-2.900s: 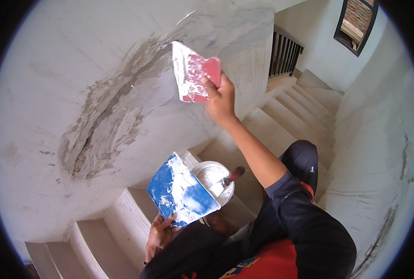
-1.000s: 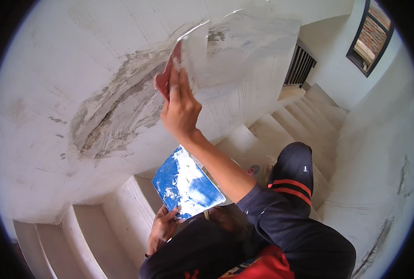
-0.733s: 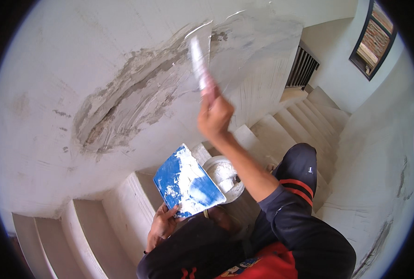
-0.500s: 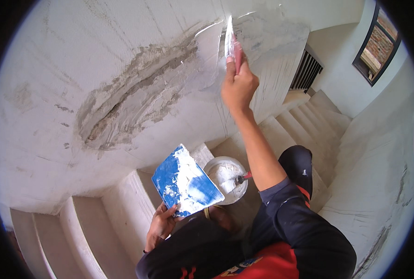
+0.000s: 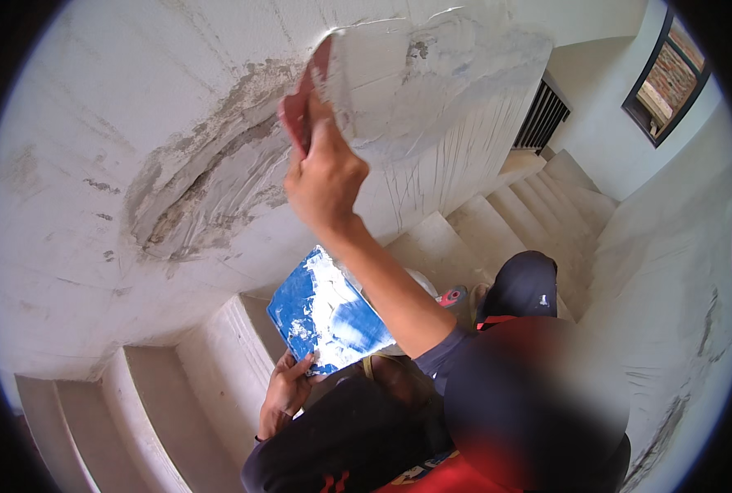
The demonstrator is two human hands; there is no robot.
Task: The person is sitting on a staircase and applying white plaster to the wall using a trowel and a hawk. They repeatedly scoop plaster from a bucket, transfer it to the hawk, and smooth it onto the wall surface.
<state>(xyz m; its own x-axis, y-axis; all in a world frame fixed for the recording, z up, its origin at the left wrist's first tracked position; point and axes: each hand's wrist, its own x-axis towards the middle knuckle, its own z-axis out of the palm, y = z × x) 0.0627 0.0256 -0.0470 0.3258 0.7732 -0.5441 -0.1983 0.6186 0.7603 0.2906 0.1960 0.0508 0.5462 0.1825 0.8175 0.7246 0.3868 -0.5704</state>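
My right hand (image 5: pixel 326 185) grips a reddish putty knife (image 5: pixel 307 99), raised against the wall with its edge near the top of a rough grey patch (image 5: pixel 218 177). To the right of the knife, a smoother smeared coat (image 5: pixel 382 94) covers the wall. Low in front of me, my left hand (image 5: pixel 284 388) holds a blue plastering board (image 5: pixel 293 300) by its lower corner. Thick white putty (image 5: pixel 329 308) lies in a band across the board. My right forearm hides most of the putty bucket; a red tool handle (image 5: pixel 453 296) shows beside the arm.
Bare concrete steps (image 5: pixel 164 382) run along the wall at lower left, and more stairs (image 5: pixel 505 218) continue at the right. A dark railing (image 5: pixel 541 119) and a black-framed window (image 5: pixel 668 78) are at upper right. My bent knee (image 5: pixel 524 283) is near the bucket.
My right hand has swept the putty knife leftward along the wall, and the blade has turned. My forearm now covers the bucket. The left hand and board are almost unmoved.
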